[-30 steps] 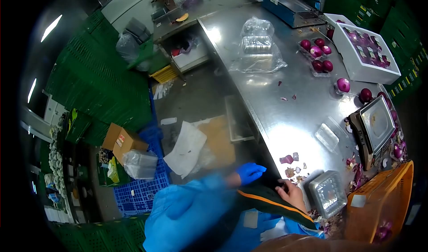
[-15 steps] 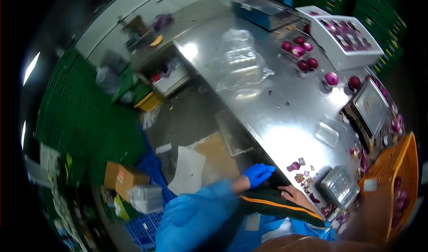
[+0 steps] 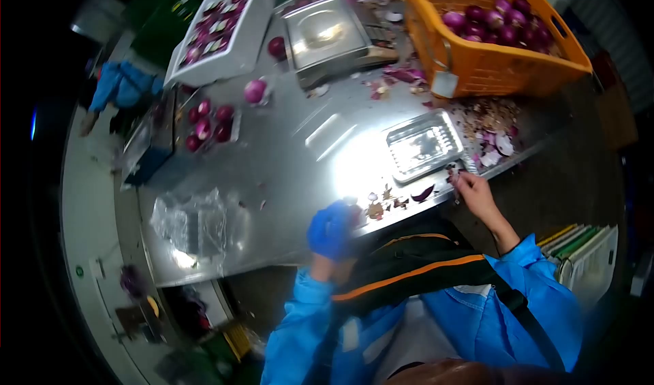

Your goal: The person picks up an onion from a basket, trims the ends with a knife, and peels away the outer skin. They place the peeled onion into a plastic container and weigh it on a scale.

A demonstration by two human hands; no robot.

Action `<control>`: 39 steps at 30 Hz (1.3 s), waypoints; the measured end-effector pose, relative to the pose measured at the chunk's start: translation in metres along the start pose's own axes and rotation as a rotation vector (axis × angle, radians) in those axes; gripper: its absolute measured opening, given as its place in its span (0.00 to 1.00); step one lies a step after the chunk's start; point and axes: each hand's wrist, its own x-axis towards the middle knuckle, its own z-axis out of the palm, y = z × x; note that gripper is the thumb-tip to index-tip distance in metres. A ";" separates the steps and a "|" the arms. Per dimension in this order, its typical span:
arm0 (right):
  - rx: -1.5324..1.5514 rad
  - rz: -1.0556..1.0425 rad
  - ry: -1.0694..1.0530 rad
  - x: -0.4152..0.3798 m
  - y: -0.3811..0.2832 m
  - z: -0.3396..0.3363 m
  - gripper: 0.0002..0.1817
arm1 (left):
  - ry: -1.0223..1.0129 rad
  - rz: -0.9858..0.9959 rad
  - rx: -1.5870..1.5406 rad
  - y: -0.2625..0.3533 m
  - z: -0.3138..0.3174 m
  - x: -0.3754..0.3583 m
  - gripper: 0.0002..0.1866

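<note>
My left hand, in a blue glove, is over the table's front edge and smeared by motion, so its fingers cannot be read. Beside its fingertips lie onion skin scraps. My bare right hand is at the front edge further right, fingers curled together around dark red bits of onion skin. Between the hands lies a curved strip of red onion skin. Just behind it are clear plastic trays, apparently stacked.
An orange crate of red onions stands at the back right, next to a scale. Peelings are heaped in front of the crate. Further left are a white foam box, packed onions and plastic film.
My view has swung right to the table. My left hand has come from beyond the table edge to the scraps; my right hand has closed at the onion skins.
</note>
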 end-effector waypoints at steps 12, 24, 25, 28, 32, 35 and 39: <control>-0.675 -0.287 0.111 0.082 0.063 -0.045 0.18 | -0.134 0.561 0.031 0.140 0.117 0.238 0.12; -0.453 0.144 -0.003 0.110 0.060 -0.062 0.21 | -0.159 0.362 -0.167 0.143 0.128 0.317 0.11; -0.428 0.075 0.040 0.106 0.047 -0.077 0.21 | -0.181 0.402 -0.148 0.152 0.132 0.328 0.11; -0.463 0.267 -0.034 0.104 0.036 -0.108 0.22 | -0.301 0.387 -0.174 0.176 0.156 0.373 0.12; -0.308 0.022 -0.016 0.096 0.061 -0.140 0.14 | -0.596 0.483 -0.025 0.194 0.231 0.450 0.12; -0.159 -0.046 -0.055 0.099 0.067 -0.146 0.14 | -0.776 0.471 0.133 0.208 0.299 0.477 0.14; -0.061 -0.051 -0.114 0.108 0.073 -0.157 0.14 | -1.047 0.686 0.224 0.216 0.392 0.471 0.36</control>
